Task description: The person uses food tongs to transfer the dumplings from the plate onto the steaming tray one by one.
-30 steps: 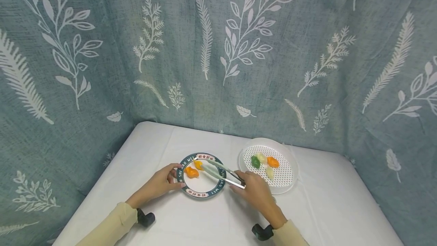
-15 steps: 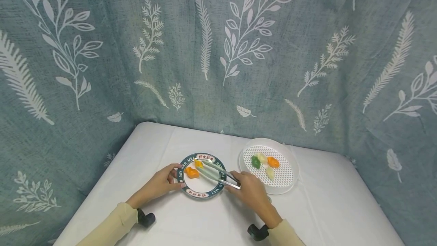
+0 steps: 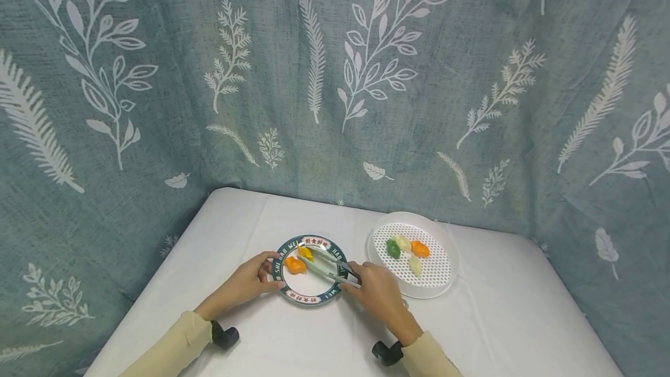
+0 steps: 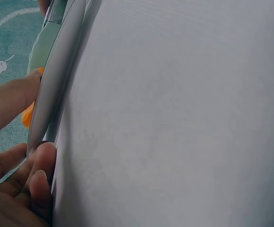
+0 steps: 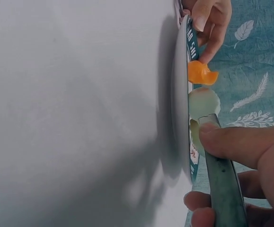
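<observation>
My left hand [image 3: 251,277] grips the left rim of a round plate [image 3: 307,300] with a dark teal patterned border; in the left wrist view the thumb [image 4: 16,97] lies over the edge and fingers sit below it. Tongs with pale green heads [image 5: 204,103] and metal arms are in my right hand [image 3: 374,292], thumb pressing on one arm. Their tips reach over the plate and stand around a small yellow lumpy piece [image 3: 305,253]; whether they touch it is hard to tell. An orange lumpy piece [image 3: 295,265] lies left of it on the plate.
To the right of the plate, close to my right hand, stands a white round tray [image 3: 439,288] with a perforated base. It bears green, orange and pale lumpy pieces [image 3: 415,265]. A white cloth [image 3: 251,342] covers the table; a teal leaf-patterned curtain [image 3: 293,150] hangs behind.
My right hand has shifted left and slightly down with the tongs, and their heads have drawn nearer to the yellow piece. My left hand and the plate stay in place.
</observation>
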Demonstrator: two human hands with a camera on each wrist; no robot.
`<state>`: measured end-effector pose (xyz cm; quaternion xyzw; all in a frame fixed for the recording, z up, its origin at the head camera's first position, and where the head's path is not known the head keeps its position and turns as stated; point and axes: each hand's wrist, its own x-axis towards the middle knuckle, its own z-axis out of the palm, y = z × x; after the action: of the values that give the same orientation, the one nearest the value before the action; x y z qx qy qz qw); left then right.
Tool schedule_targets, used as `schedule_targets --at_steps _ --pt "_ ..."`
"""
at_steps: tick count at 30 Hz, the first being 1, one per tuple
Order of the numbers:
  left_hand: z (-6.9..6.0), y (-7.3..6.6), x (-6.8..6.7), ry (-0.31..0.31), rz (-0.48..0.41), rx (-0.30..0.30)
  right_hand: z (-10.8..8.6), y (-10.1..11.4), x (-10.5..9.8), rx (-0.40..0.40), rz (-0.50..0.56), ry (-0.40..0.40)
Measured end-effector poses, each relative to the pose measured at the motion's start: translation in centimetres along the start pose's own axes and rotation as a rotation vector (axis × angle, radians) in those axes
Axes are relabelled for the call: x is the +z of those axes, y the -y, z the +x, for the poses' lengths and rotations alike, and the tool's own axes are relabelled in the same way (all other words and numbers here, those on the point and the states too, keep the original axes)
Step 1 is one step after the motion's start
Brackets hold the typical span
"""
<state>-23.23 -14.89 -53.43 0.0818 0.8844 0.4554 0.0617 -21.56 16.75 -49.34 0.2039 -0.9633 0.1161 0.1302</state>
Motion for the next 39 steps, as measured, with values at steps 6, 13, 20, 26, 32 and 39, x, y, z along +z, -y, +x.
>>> schedule_targets --at_steps 6,13,20,26,32,39 --pt "0.0 0.0 0.0 -0.003 -0.001 0.006 -0.2 -0.2 0.2 -0.053 -0.016 -0.005" --pt "0.1 0.2 -0.1 -0.004 0.000 0.005 -0.4 -0.5 0.3 -0.067 0.039 -0.024" --pt "0.1 0.2 -0.1 0.000 0.002 -0.003 -0.7 -0.9 -0.6 -0.005 0.109 0.013" --pt "0.2 0.1 0.0 0.013 0.004 0.001 -0.9 -1.4 -2.0 0.044 0.171 -0.020" --pt "0.0 0.0 -0.2 0.005 0.003 0.004 -0.8 -2.2 -2.9 0.055 0.179 -0.045" --pt "0.2 0.4 -0.1 0.018 -0.003 0.011 -1.2 -3.4 -4.0 0.080 0.171 -0.069"
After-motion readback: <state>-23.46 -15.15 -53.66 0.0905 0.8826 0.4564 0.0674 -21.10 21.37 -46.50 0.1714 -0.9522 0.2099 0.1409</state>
